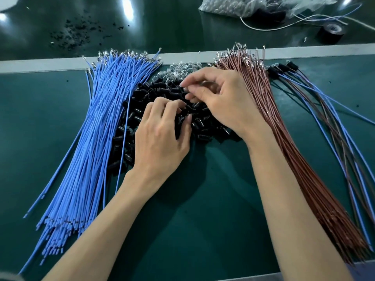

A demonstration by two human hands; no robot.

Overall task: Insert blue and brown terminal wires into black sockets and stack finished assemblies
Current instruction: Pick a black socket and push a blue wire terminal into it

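both hands are working over the heap of small black plastic sockets (129, 118) lying on the green table mat (203, 199); the left hand (160, 134) is curling its fingers down into the near middle of the heap, and they are hiding whether anything is held, so i cannot tell its grip, while the right hand (219, 98) is hovering over the far side of the heap with thumb and fingertips drawing together on something small, too blurred to say whether it is a socket or nothing at all. the fanned bundle of blue insulated terminal wires (97, 138) is lying just left of the heap, one strand crossing its left edge, and the bundle of brown terminal wires (284, 138) is lying just right of it, under the right wrist. the few finished assemblies of blue and brown wires in black sockets (324, 110) are lying further right of the heap, beyond the brown bundle. the risks, as i judge them: clear glassy little pieces (182, 67) are mingling with the heap's far edge, so the pinch may be picking up the wrong part; the raking left fingers may be scattering sockets in among the blue wires; and the right forearm, resting over the brown bundle, may be dragging strands out of line or bending their metal tips
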